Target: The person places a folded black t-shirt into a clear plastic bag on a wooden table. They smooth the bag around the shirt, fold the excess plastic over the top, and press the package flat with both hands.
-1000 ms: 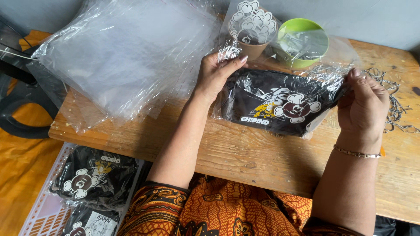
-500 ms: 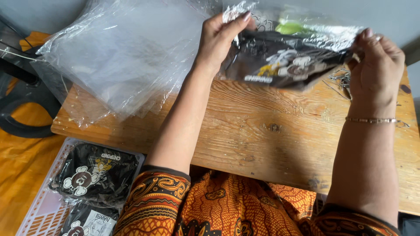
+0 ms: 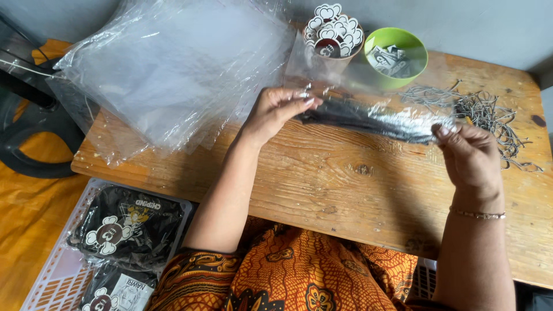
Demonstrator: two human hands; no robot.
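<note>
A black printed pouch in a clear plastic bag [image 3: 368, 118] is held edge-on just above the wooden table [image 3: 357, 190]. My left hand [image 3: 276, 109] pinches its left end. My right hand [image 3: 469, 155] pinches its right end and wears a thin bracelet. The bag's loose open flap stretches away from me toward the cups.
A big heap of clear plastic bags [image 3: 173, 69] covers the table's left part. Behind the pouch stand a cup of printed tags [image 3: 333, 31] and a green bowl [image 3: 397, 55]. Grey strings [image 3: 489, 109] lie at right. A white basket [image 3: 75, 253] with bagged pouches sits lower left.
The bagged pouch was turned from showing its printed face to lying edge-on and lowered toward the table. Both hands kept hold of its ends.
</note>
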